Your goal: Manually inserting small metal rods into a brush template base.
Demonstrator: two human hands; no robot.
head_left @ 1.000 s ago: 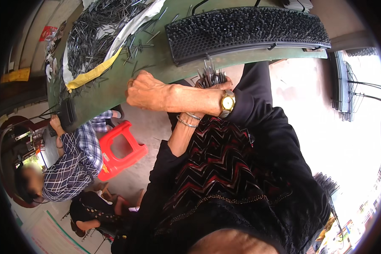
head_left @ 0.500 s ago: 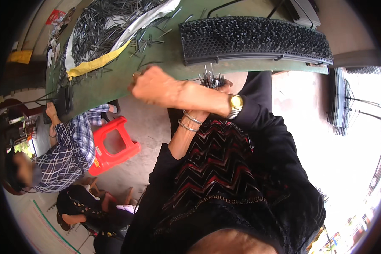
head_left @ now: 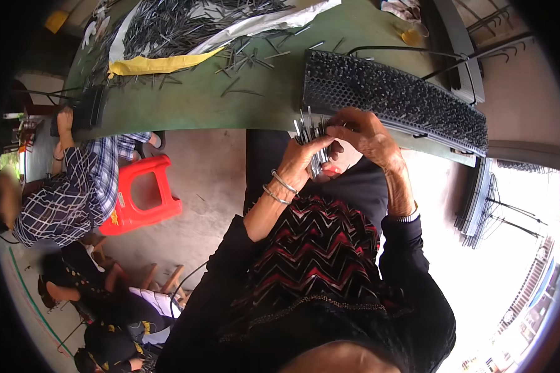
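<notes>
Right hand [head_left: 371, 138] got swung beside metal rods [head_left: 308, 132], grip unclear; they're clutched by left hand [head_left: 298, 158], probably bunched for reach.

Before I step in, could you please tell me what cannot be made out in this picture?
All in the head view:
1. The number of thin rods in the left hand: they overlap, and its fingers cover some.
2. Whether the right hand pinches a rod: its fingertips are too small and crowded to tell.
3. The far part of the rod pile: cut off by the top edge.
4. Each hole of the black tray: too small.
</notes>
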